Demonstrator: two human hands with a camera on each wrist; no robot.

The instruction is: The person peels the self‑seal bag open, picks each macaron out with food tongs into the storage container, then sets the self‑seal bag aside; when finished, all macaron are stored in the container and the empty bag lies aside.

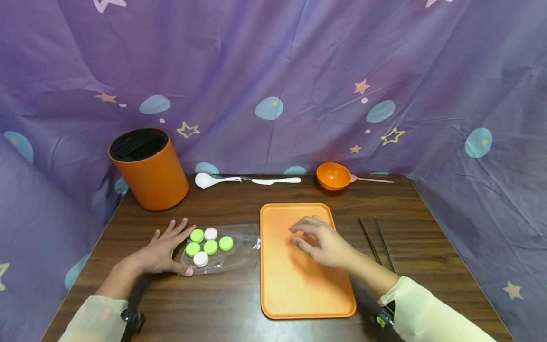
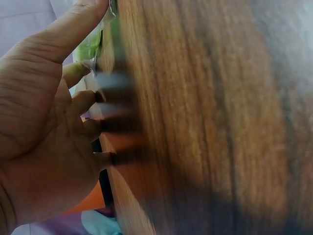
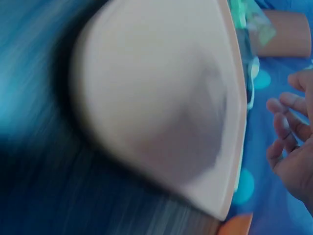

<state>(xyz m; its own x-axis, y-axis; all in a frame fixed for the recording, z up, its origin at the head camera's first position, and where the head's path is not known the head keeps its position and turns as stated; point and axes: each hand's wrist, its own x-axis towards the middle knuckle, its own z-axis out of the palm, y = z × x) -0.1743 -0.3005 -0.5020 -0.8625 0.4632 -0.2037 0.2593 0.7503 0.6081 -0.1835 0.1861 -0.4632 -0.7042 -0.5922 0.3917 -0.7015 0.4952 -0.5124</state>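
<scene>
A clear plastic bag [image 1: 241, 244] lies flat on the table, with several round green and white cap-like discs [image 1: 210, 247] gathered at its left end. My left hand [image 1: 164, 249] spreads around that end, fingertips on the table at the upper corner and thumb by the lower edge. In the left wrist view the fingers of the left hand [image 2: 54, 112] stand apart, close to the table and the bag. Over the orange tray [image 1: 307, 294] hovers my right hand [image 1: 326, 242], fingers loosely bent and holding nothing. The right wrist view shows the right hand [image 3: 296, 137] with its fingers apart.
At the back left stands an orange cylindrical holder [image 1: 155, 178] with a black top. Along the rear edge lie a white ladle [image 1: 207, 180], a white knife [image 1: 278, 181], an orange bowl [image 1: 333, 176] and a pink-handled utensil [image 1: 376, 180]. Dark chopsticks [image 1: 371, 242] lie right of the tray.
</scene>
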